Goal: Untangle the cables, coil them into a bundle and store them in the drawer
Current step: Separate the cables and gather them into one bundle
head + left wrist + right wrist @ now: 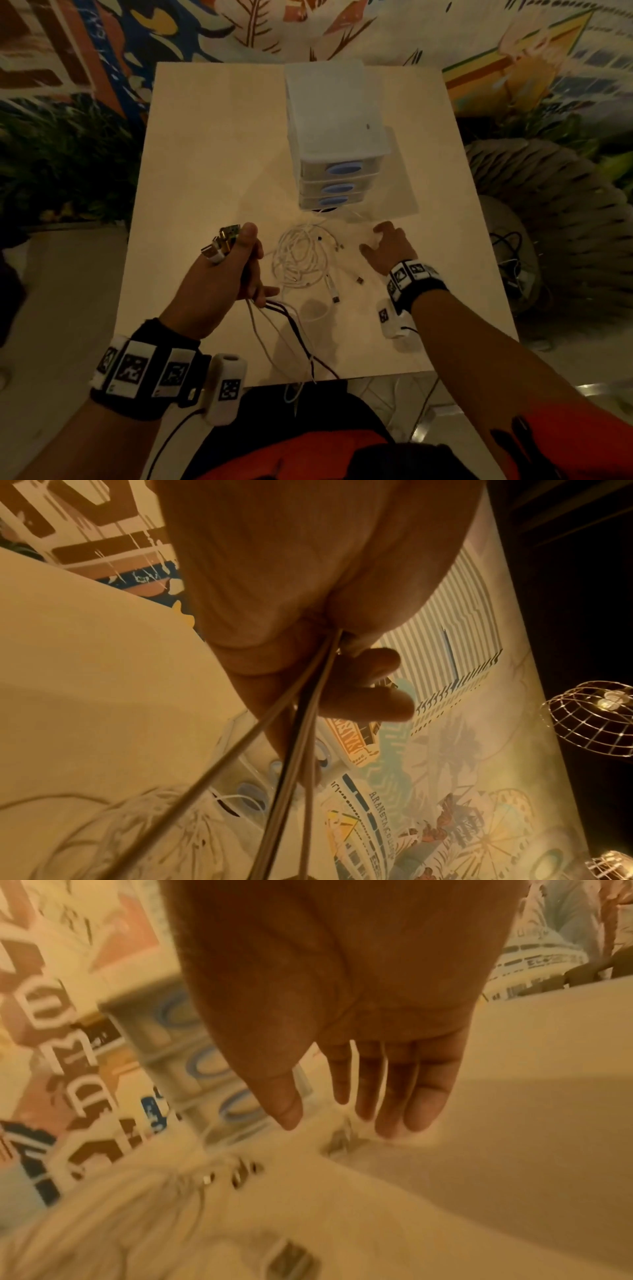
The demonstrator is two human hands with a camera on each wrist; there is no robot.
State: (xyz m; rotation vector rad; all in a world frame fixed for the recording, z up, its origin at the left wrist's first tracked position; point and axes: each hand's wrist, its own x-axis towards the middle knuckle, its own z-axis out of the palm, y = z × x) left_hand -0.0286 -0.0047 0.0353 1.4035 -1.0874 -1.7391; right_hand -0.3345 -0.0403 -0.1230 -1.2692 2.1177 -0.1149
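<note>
Above table [205,171]: left hand [226,274] fisted on cables [274,329], plugs up, strands down; right hand [390,246] spread.

Pale square table [212,144] before a colourful mural wall [102,51], dim warm light.

1. pale square table [205,154]
2. white drawer unit [335,137] with three blue-handled drawers stands toward the far edge, right of middle
3. tangle of white cables [301,257] lies mid-table, just in front of the unit, loose plugs beside it
</note>
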